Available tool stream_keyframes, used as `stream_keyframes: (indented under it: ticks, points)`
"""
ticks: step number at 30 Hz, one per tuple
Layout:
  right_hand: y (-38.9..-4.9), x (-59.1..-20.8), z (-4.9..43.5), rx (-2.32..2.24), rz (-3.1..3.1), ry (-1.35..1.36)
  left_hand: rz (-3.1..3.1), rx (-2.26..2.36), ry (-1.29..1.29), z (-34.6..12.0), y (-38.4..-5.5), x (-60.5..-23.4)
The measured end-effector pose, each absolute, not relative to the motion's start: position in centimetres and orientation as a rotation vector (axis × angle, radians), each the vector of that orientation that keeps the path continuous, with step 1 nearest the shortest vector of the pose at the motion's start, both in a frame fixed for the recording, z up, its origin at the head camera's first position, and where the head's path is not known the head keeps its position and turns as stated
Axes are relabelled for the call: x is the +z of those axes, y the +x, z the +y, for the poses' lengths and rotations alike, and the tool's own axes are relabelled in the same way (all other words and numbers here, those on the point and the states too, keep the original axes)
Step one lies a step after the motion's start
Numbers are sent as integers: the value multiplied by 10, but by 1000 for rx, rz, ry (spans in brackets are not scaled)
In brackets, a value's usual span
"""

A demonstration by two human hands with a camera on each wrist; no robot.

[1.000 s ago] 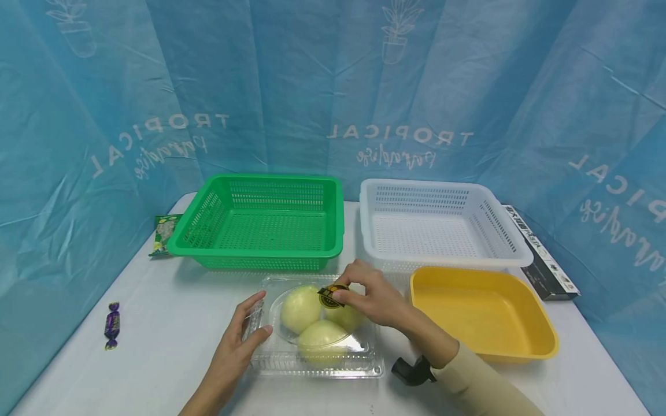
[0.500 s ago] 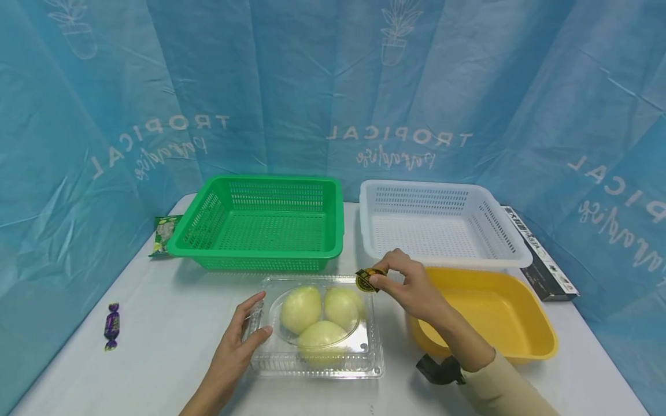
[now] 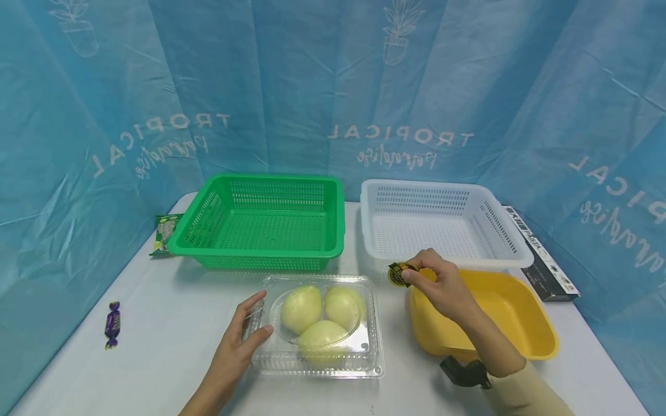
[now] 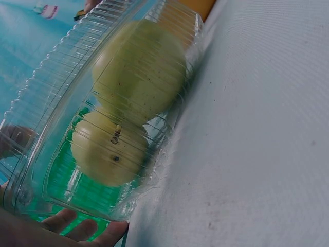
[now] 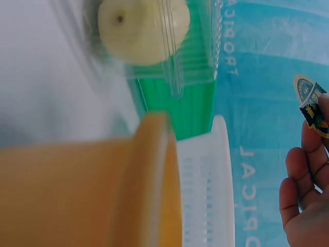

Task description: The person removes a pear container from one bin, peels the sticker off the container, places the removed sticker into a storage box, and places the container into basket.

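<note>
A clear plastic clamshell box (image 3: 265, 364) lies with its lid down, holding three round, pale yellow-green fruits (image 3: 319, 338) that look like pears. My left hand (image 3: 234, 341) grips the box's left side, thumb on the lid. In the left wrist view, fingertips (image 4: 77, 229) press at the box's end wall. My right hand (image 3: 442, 289) pinches a black-and-gold sticker (image 3: 398, 274) between thumb and forefinger. It is raised to the right of the box, over the left rim of the yellow basin (image 3: 484, 323). In the right wrist view, the sticker (image 5: 311, 103) shows printed lettering.
Behind the box stand a green basket (image 3: 255, 253) and a white basket (image 3: 442, 260). A black pasta box (image 3: 551, 277) lies at the right edge, a purple-wrapped candy (image 3: 112, 325) at the left. A green packet (image 3: 165, 234) sits beside the green basket.
My right hand has carried the sticker off the lid and rightward, toward the yellow basin. The fruit under it now shows. My left hand and the box have stayed in place.
</note>
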State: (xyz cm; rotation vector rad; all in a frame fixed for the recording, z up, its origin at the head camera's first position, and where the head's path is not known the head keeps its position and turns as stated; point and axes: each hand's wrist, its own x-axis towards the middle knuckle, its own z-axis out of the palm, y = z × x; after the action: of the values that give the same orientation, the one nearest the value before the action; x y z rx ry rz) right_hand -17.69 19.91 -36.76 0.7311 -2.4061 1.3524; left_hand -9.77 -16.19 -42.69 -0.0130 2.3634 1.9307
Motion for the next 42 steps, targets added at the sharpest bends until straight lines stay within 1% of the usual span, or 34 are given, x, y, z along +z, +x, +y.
stream_keyframes:
  ticks: [21,31,42]
  points:
    - [-169,-382,259,1157,-2642,385,2375,1936,-14,-161,-99,-429]
    - [-168,-394,288,1059,-2632,326,2363,1947,6,-163,-100,-431]
    - [-165,-401,311,932,-2790,170,2360,1964,27,-163,-100,-431]
